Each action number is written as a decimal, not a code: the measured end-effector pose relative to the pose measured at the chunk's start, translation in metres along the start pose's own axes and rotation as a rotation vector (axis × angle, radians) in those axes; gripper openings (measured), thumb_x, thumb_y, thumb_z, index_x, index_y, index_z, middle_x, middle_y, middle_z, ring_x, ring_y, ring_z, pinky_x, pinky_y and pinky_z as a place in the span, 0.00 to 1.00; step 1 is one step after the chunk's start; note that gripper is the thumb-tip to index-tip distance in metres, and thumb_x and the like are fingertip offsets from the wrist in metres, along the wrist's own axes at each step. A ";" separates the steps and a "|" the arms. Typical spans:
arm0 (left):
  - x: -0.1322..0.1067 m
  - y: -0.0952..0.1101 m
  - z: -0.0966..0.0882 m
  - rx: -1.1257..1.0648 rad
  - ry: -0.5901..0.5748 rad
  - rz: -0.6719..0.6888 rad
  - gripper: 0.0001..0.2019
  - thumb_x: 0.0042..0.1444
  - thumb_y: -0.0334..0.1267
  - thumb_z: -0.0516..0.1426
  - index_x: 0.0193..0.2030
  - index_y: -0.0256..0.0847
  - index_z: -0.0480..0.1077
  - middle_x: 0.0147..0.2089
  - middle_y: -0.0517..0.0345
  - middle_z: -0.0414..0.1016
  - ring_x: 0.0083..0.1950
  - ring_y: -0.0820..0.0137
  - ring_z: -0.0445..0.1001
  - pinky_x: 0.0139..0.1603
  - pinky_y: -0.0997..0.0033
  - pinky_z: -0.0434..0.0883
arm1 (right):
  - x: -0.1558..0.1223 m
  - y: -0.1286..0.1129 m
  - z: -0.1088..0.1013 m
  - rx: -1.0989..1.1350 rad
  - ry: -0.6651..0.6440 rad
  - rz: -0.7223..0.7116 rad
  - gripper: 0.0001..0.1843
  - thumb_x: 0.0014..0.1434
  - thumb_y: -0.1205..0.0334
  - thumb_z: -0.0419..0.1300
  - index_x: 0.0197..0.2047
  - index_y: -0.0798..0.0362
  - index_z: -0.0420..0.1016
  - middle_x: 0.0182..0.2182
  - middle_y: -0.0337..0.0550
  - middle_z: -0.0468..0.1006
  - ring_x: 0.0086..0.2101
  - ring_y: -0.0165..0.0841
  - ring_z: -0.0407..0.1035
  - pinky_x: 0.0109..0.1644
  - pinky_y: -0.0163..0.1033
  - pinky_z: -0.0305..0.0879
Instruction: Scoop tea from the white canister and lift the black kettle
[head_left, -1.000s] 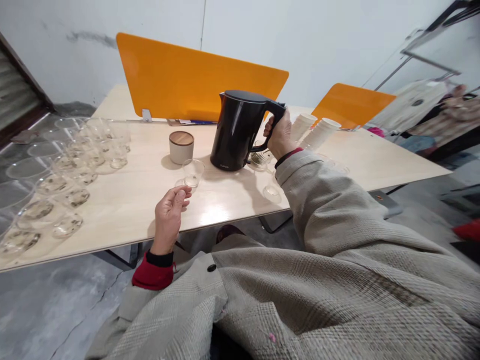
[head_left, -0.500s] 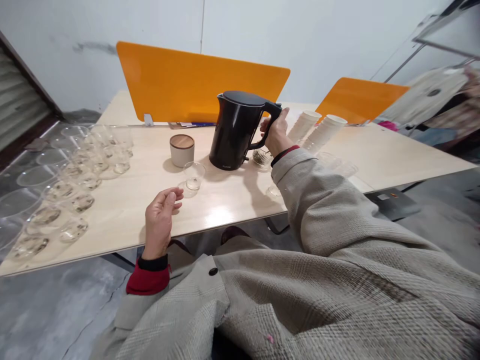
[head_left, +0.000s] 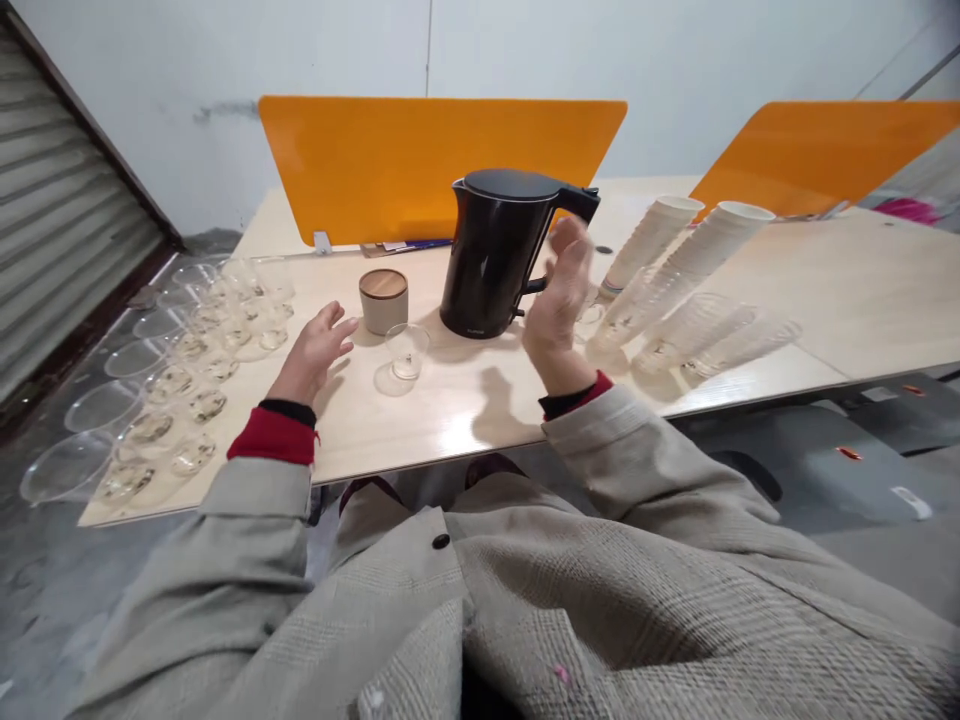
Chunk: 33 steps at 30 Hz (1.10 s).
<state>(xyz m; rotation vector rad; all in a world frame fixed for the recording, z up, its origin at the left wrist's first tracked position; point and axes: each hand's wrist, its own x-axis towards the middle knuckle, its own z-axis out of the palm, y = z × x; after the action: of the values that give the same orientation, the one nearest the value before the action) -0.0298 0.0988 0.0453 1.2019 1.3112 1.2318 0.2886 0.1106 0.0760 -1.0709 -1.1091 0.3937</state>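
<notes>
Here's a grey-beige woven coat with a faint check pattern, one dark round button on the front. Red cuffs edged in black peek out of both sleeves, just behind the left hand (head_left: 311, 345) and right hand (head_left: 559, 300).

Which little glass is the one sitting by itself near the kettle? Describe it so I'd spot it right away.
Start at the black kettle in the middle of the pale wooden table, in front of the orange divider. Just left of it stands a round canister with a wooden lid. The small clear glass stands alone in front of both, between the left hand and right hand, apart from the crowded glasses at the table's left end.
</notes>
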 end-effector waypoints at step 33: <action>0.061 -0.035 0.030 -0.056 -0.222 0.207 0.35 0.52 0.36 0.64 0.69 0.42 0.71 0.75 0.47 0.72 0.75 0.55 0.69 0.77 0.53 0.66 | -0.043 0.034 0.094 0.192 -0.679 0.468 0.46 0.71 0.22 0.46 0.72 0.47 0.75 0.71 0.43 0.74 0.79 0.50 0.52 0.82 0.60 0.52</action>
<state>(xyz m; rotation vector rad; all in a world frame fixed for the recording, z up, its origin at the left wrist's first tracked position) -0.0066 0.1617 0.0083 1.4178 1.0034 1.2313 0.1963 0.1426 0.0283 -1.0450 -1.3638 1.2812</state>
